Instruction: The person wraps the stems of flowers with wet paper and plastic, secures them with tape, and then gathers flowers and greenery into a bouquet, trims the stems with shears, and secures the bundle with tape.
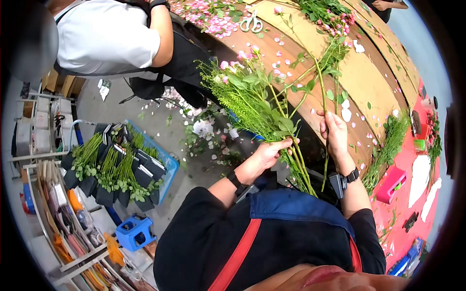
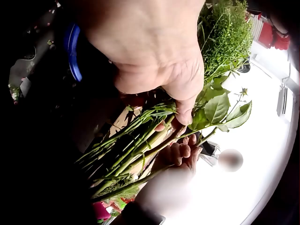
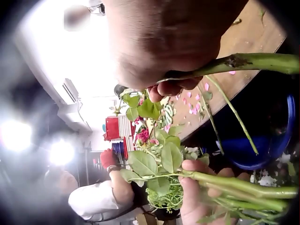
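Observation:
My left hand [image 1: 268, 154] grips a bunch of flowers [image 1: 242, 92] by its stems, with pink roses and feathery green sprigs at the top. The bare stem ends [image 1: 302, 172] hang below the fist toward the apron. To the right, my right hand [image 1: 335, 130] pinches one long rose stem [image 1: 321, 85], held upright beside the bunch, with a pink bloom [image 1: 278, 9] at its tip. In the right wrist view this thick green stem [image 3: 262, 62] passes under the curled fingers. The left wrist view shows the stems [image 2: 136, 159] fanning out beneath the left thumb.
A wooden table [image 1: 301, 114] scattered with petals curves ahead, bearing scissors [image 1: 251, 22] and more roses [image 1: 340, 22]. Green sprigs [image 1: 393, 140] and a pink box [image 1: 391, 184] lie at right. Another person [image 1: 107, 39] stands at left, near a blue crate [image 1: 171, 167] of greenery and a blue stool [image 1: 135, 232].

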A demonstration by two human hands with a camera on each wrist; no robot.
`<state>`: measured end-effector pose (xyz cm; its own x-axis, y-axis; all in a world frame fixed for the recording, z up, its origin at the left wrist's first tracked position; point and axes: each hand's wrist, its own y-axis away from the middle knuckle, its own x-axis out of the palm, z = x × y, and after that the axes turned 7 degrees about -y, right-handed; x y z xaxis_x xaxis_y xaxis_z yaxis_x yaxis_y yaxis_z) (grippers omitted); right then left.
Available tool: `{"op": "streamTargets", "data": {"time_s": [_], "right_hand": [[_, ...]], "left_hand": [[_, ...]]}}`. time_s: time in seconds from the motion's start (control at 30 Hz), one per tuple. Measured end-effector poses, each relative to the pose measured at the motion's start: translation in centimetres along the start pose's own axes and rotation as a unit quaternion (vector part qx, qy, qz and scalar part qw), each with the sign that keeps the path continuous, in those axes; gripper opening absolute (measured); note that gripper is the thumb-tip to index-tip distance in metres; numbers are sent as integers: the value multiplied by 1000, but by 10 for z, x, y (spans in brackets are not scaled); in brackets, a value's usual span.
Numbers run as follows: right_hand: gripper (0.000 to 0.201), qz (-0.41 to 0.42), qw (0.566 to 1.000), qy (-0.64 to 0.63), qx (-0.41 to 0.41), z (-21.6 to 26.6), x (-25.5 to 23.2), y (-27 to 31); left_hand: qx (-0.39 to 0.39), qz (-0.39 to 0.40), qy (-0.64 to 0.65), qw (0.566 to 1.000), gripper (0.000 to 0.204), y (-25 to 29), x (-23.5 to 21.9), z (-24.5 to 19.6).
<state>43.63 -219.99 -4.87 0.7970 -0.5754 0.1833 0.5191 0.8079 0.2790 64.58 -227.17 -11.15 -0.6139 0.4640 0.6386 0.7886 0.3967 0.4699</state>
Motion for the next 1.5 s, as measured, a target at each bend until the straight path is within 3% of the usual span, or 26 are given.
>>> {"op": "streamTargets", "data": {"time_s": [0.23,0.3,0.37,0.43,0.53,0.63,0.67,0.77,0.83,0.87,0.9,1.0,1.1,1.13,1.23,1.27,1.3,1.37,1.47,1.5], "right_hand": [[29,15,996,89,24,-12,-2,46],[23,18,987,157,-39,-26,-2,68],[13,43,964,205,-163,-34,4,84],[11,55,941,255,-214,-35,15,95],[8,65,927,297,-219,-44,17,100],[14,110,909,340,-215,-44,13,94],[24,140,902,350,-211,-49,7,89],[34,288,891,350,-19,-32,-9,55],[40,162,949,264,49,-31,-13,23],[41,119,954,275,30,-32,-20,-4],[39,48,941,334,-25,-46,-34,-35],[28,-152,903,398,-48,-53,-66,-110],[27,-200,890,410,-19,-38,-50,-132],[26,-162,878,449,28,-46,-51,-146],[37,-354,765,525,-118,-56,-54,-163],[48,-354,781,513,-45,-62,-71,-171],[38,-379,749,542,-41,-58,-77,-167],[30,-340,766,545,-4,-67,-105,-171],[27,-400,831,380,-75,-86,-144,-177],[27,-410,830,365,-95,-84,-149,-172]], "left_hand": [[15,-20,14,1000,23,9,4,0],[20,-18,-1,1000,24,10,1,5],[24,-10,-31,999,25,9,-2,11],[27,-20,-34,999,24,13,6,10],[18,3,30,999,22,15,10,14],[18,-39,17,999,21,18,13,13],[21,-25,23,999,21,17,10,14],[-16,-64,-1,998,22,20,8,10],[-4,-61,9,998,21,20,6,8],[-19,-61,7,998,21,19,2,8],[-33,-62,5,997,22,18,-3,8],[-18,-46,-9,999,22,15,-13,6],[-10,-40,-7,999,22,14,-17,0],[-14,-38,-10,999,23,12,-22,1],[-11,-58,-1,998,20,11,-22,-4],[-14,-55,13,998,20,9,-27,-3],[-11,-57,13,998,21,7,-29,-4],[-6,-61,15,998,22,5,-32,-6],[-7,-45,-2,999,25,1,-38,-5],[-5,-39,-6,999,26,0,-37,-6]]}}
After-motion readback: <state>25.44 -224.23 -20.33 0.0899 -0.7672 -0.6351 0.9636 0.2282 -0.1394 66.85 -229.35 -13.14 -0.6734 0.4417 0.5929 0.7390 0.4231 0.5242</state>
